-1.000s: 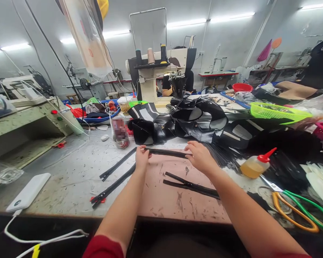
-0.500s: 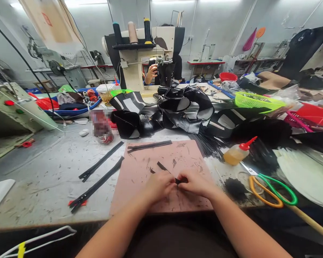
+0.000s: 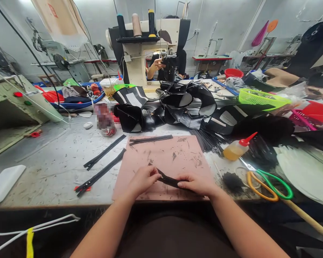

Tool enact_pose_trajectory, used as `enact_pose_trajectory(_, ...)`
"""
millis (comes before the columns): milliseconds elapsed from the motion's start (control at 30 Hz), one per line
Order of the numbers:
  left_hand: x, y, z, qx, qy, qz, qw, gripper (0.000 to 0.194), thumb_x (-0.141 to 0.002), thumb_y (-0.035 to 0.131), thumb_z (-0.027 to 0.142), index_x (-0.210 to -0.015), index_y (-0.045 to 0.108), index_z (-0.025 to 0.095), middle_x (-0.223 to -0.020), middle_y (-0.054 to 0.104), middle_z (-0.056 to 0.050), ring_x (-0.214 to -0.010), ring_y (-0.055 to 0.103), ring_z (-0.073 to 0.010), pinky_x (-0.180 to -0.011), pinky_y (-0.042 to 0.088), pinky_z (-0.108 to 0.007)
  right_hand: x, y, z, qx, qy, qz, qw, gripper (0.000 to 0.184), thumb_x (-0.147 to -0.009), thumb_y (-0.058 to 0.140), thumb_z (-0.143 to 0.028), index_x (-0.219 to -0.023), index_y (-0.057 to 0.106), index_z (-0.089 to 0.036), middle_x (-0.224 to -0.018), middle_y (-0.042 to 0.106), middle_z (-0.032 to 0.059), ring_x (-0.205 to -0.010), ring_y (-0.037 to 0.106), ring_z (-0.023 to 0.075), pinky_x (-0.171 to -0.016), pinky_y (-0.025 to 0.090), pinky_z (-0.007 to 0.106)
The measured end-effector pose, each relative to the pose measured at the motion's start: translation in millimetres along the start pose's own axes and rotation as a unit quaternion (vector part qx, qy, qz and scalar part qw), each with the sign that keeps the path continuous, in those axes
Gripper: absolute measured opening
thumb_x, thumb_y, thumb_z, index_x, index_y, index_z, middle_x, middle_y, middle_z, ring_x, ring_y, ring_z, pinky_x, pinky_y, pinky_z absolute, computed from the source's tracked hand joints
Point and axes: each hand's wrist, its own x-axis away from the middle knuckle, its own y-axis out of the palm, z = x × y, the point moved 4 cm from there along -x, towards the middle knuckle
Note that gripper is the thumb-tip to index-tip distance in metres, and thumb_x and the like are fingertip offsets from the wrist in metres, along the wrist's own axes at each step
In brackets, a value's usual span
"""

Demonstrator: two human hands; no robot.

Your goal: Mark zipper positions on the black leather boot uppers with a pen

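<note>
A black zipper (image 3: 169,180) is stretched between my two hands over a pink board (image 3: 177,152). My left hand (image 3: 146,180) pinches its left end between thumb and fingers. Toward the right end, my right hand (image 3: 193,183) grips the tape, its thumb on top and the fingers curled beneath. On the board's far edge lies another black zipper (image 3: 150,139). Two more, an upper zipper (image 3: 104,153) and a lower zipper (image 3: 102,172), rest slantwise on the table to the left; a small red piece (image 3: 88,188) shows under the lower one.
Black leather pieces (image 3: 183,107) heap up behind the board. To the right are a glue bottle (image 3: 238,147) with a red tip, scissors (image 3: 269,182) and a lime-green basket (image 3: 263,100). A white phone-like slab (image 3: 6,183) lies at left. Beyond a sewing machine (image 3: 140,53), another person's hand (image 3: 156,66) shows.
My hands have moved apart, the left one going leftward, and more of the zipper shows stretched between them. The whole view has shifted slightly.
</note>
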Motion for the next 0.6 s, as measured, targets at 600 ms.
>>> enact_pose_trajectory(600,14.2,-12.9,-38.2,-0.052,-0.155,0.044,0.986,0.016,-0.071,0.05,0.03,-0.059,0.048,0.02,-0.054,0.057,0.003,-0.054,0.051,-0.0128,-0.052,0.035,-0.022,11.2,-37.2,0.9,0.291,-0.004,0.219,0.931,0.005,-0.071,0.06,-0.022,-0.071,0.056,-0.019,-0.08,0.06,0.0048,-0.081,0.055,0.021,-0.073,0.044,0.035)
